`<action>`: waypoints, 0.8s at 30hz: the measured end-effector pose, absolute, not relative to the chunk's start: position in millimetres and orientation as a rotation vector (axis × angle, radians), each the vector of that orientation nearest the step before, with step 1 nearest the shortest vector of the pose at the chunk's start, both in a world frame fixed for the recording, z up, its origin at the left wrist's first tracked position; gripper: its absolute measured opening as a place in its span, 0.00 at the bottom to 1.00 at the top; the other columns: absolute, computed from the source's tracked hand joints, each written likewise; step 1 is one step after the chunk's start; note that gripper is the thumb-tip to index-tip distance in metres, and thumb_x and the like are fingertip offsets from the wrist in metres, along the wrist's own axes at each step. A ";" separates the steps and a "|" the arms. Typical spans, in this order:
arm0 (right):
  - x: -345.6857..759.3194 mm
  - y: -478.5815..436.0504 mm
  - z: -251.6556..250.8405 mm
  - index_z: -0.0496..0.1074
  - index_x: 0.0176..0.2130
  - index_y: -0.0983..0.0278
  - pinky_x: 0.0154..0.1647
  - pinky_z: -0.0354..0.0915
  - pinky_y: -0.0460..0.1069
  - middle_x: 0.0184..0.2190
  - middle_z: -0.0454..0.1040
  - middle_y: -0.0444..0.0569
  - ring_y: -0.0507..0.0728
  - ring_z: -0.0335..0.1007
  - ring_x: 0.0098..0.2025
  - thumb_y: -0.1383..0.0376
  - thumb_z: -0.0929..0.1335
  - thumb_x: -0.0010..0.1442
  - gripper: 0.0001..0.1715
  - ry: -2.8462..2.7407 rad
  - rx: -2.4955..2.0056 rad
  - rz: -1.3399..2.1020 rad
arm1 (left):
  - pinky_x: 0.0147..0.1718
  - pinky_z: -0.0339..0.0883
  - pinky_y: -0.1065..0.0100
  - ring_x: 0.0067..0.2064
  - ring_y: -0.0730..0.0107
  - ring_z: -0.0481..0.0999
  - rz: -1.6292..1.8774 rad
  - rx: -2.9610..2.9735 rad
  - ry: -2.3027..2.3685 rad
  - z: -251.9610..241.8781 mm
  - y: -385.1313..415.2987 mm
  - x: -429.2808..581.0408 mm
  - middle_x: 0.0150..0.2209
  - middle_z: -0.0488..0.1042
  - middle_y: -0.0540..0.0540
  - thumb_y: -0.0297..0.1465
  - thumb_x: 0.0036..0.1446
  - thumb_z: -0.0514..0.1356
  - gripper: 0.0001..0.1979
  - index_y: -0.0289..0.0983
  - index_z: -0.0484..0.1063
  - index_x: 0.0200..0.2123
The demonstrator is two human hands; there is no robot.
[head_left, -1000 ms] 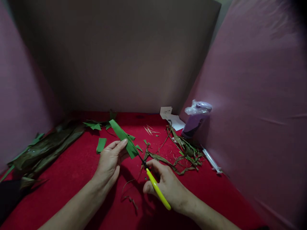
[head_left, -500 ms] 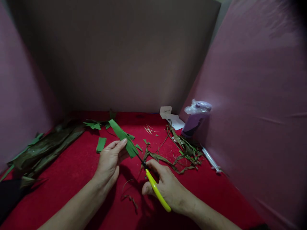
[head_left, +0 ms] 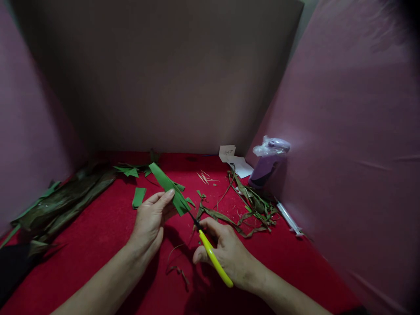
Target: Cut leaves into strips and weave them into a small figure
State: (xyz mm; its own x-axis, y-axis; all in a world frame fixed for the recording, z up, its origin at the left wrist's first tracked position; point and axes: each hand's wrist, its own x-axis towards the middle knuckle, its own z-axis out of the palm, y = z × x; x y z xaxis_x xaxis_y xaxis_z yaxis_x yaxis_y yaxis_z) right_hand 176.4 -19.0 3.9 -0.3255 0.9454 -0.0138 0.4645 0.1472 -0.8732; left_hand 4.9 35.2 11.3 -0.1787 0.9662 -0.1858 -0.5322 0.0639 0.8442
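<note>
Pinched between the thumb and fingers of my left hand [head_left: 151, 218] is a long green leaf strip [head_left: 162, 178], slanting down to the right. My right hand [head_left: 226, 253] grips yellow-handled scissors [head_left: 215, 260]. Their dark blades reach the strip's lower right end, where the tips are partly hidden by the leaf. Beyond my left hand, a short cut leaf piece [head_left: 139, 197] lies on the red cloth. Small green scraps [head_left: 190, 201] lie just past the strip. A dry brown twist [head_left: 180, 276] rests between my forearms.
Toothpicks [head_left: 205, 177] lie scattered farther back. Dried leaf strips and stems [head_left: 256, 205] heap at the right, near a syringe [head_left: 289, 219] and a purple bottle [head_left: 264, 168]. White papers [head_left: 241, 166] lie behind. Large brown leaves [head_left: 65, 205] line the left wall; green star-shaped leaves [head_left: 129, 171] are at the back.
Almost nothing differs. The scissors and my right hand have shifted very slightly up and left; my left hand still holds the leaf strip in the same place.
</note>
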 end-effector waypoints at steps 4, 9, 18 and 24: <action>175.7 -19.3 2.0 0.70 0.40 0.64 0.22 0.51 0.43 0.17 0.58 0.36 0.47 0.51 0.21 0.56 0.73 0.46 0.22 -1.832 -1.348 1.118 | 0.24 0.69 0.73 0.23 0.75 0.72 1.481 0.582 1.004 12.4 35.3 5.0 0.21 0.74 0.52 0.30 0.39 0.68 0.08 0.34 0.72 0.24; 172.1 -18.6 -6.8 0.69 0.33 0.65 0.22 0.53 0.43 0.17 0.60 0.36 0.47 0.53 0.21 0.60 0.73 0.45 0.16 -1.747 -1.320 1.140 | 0.25 0.68 0.72 0.23 0.75 0.73 1.474 0.584 1.010 13.6 34.2 5.1 0.21 0.75 0.52 0.30 0.38 0.68 0.09 0.34 0.72 0.23; 170.7 -22.6 -5.9 0.67 0.38 0.64 0.25 0.57 0.44 0.22 0.72 0.41 0.50 0.64 0.24 0.63 0.72 0.48 0.17 -1.765 -1.295 1.130 | 0.26 0.68 0.72 0.24 0.74 0.73 1.471 0.598 1.005 15.2 32.6 4.6 0.22 0.76 0.51 0.31 0.37 0.69 0.09 0.35 0.73 0.23; 171.3 -22.9 2.1 0.66 0.43 0.63 0.24 0.55 0.44 0.21 0.68 0.40 0.49 0.58 0.23 0.57 0.71 0.49 0.23 -1.861 -1.380 1.054 | 0.25 0.67 0.73 0.23 0.76 0.72 1.463 0.599 1.011 16.1 31.9 6.6 0.21 0.74 0.52 0.31 0.37 0.69 0.10 0.34 0.73 0.23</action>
State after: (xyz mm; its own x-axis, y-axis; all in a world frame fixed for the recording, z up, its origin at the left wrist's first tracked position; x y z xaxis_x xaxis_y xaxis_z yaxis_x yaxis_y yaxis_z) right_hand 171.3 -22.9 2.1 -0.2900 0.9570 0.0005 0.4917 0.1495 -0.8578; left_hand 6.6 31.9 16.1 -0.1682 0.9672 -0.1902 -0.5200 0.0769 0.8507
